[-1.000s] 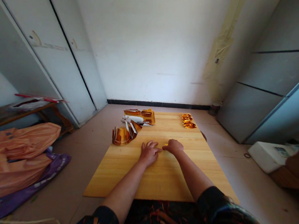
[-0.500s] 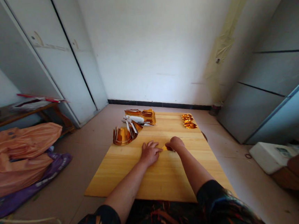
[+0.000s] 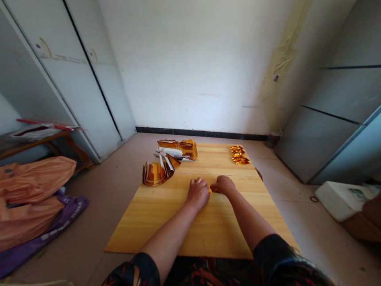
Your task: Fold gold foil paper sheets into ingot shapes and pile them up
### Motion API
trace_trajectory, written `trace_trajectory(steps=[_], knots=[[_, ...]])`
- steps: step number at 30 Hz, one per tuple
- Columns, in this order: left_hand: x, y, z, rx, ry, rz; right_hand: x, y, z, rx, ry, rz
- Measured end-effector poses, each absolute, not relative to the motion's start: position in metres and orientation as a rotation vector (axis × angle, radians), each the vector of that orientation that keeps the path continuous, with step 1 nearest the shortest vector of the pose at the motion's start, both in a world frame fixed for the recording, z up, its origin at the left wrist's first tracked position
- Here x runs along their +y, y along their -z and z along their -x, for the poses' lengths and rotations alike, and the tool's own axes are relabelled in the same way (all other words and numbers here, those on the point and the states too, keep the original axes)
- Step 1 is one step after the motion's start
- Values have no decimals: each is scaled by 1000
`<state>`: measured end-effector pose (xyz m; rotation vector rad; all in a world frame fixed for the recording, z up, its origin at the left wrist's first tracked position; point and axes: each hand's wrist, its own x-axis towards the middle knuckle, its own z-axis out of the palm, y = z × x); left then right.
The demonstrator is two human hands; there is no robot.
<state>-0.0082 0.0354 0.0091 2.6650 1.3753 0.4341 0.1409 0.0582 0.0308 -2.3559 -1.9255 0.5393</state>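
A small piece of gold foil paper [image 3: 210, 189] shows between my two hands on the wooden board [image 3: 144, 222], mostly covered by fingers. My right hand [image 3: 223, 185] is closed on its right side. My left hand [image 3: 198, 193] is curled close by on the left, fingers bent and bunched at the foil's edge. Past my left hand lie a curved stack of gold foil sheets [image 3: 156, 172] and a second stack [image 3: 187, 148] with white paper edges. Several folded gold foil pieces [image 3: 239, 155] sit at the board's far right corner.
Grey cabinets [image 3: 70, 69] stand at the left and a grey refrigerator-like unit [image 3: 343, 94] at the right. Orange cloth or bags [image 3: 31, 197] and a purple bag [image 3: 57, 226] lie at the left. A white box [image 3: 338, 199] is at the right.
My left hand has moved right, from lying flat with spread fingers to curled up against the foil. My right hand stays nearly in place.
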Motion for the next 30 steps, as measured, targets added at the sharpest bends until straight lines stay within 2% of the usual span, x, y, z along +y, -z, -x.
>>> trace_trajectory(steps=[17, 30], knots=[[43, -4, -9, 1365, -297, -2700, 57, -19, -153, -1690, -568, 2394], [39, -3, -7, 1412, -380, -2735, 32, -7, -187, -1541, -821, 2303]])
